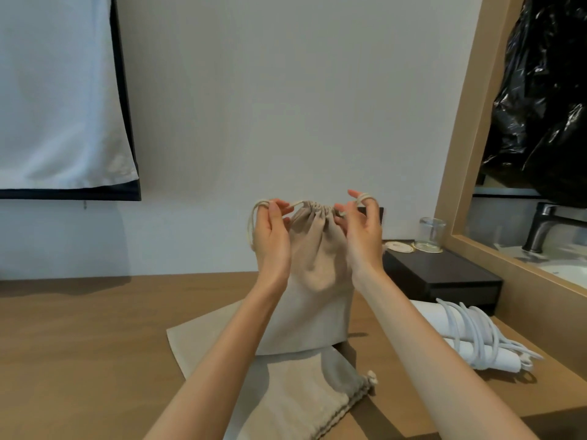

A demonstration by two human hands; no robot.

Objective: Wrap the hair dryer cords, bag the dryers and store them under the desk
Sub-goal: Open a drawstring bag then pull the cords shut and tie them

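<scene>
A filled beige cloth drawstring bag (317,281) is held upright in the centre of the frame, its neck gathered tight. The pale cord loop (251,223) at its left is gripped by the left hand (273,239). The opposite cord is looped round a finger of the right hand (362,230) and pinched near the neck. A flat beige bag (292,398) is laid on the wooden desk (79,344) at lower centre. A white hair dryer (460,338), wound in white cord, is seen at lower right.
</scene>
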